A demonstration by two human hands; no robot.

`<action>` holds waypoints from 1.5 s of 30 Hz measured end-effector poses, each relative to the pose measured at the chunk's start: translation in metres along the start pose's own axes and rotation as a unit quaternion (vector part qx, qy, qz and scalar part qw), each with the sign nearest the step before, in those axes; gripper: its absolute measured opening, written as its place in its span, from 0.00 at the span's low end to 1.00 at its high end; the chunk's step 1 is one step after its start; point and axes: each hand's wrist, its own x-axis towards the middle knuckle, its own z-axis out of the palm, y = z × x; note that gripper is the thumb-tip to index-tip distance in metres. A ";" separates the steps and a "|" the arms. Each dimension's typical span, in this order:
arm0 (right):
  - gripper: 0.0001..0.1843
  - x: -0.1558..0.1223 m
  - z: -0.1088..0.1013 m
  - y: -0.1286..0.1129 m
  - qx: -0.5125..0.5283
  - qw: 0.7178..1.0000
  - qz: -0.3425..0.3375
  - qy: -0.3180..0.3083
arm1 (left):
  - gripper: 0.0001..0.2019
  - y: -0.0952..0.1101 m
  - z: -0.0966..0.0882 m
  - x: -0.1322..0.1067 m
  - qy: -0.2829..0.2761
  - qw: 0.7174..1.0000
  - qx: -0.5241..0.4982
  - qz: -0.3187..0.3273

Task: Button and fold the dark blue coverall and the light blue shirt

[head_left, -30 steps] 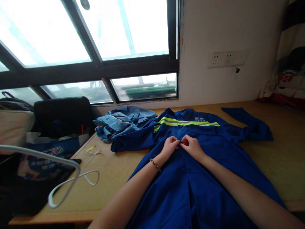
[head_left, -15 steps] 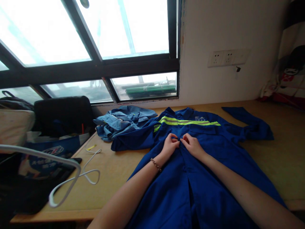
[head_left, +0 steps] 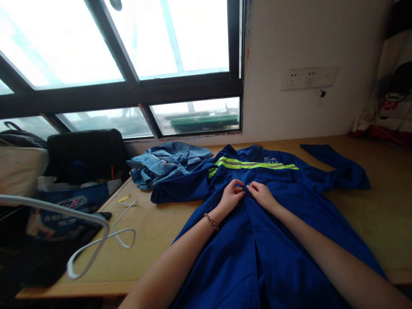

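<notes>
A big blue jacket (head_left: 244, 240) lies spread on the yellowish worktop (head_left: 148, 249), with crumpled light blue clothes (head_left: 165, 165) beside it and a loopy white cord (head_left: 107, 229)

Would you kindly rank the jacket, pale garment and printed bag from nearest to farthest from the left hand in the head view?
1. Jacket: under the left hand, touching it.
2. Pale garment: on the table, left of the hand.
3. Printed bag: farther left, past the table's edge.

We are counting one left hand (head_left: 232, 198) and one right hand (head_left: 263, 197), one dark blue garment (head_left: 289, 214), one light blue clothing heap (head_left: 161, 165), one bracelet (head_left: 211, 221), one table (head_left: 148, 240), one printed bag (head_left: 72, 204) and two wall sockets (head_left: 293, 80).
</notes>
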 end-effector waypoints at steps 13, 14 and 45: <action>0.09 -0.020 0.002 -0.036 -0.164 0.984 0.003 -0.062 | 0.10 0.001 -0.017 0.027 0.020 0.987 0.150 0.048; 0.09 -0.021 0.004 -0.038 -0.172 0.983 0.005 -0.071 | 0.10 -0.001 -0.018 0.031 0.023 0.988 0.148 0.049; 0.13 -0.006 -0.004 -0.014 -0.027 0.994 0.074 -0.075 | 0.09 -0.004 -0.052 0.077 0.072 0.983 0.147 0.077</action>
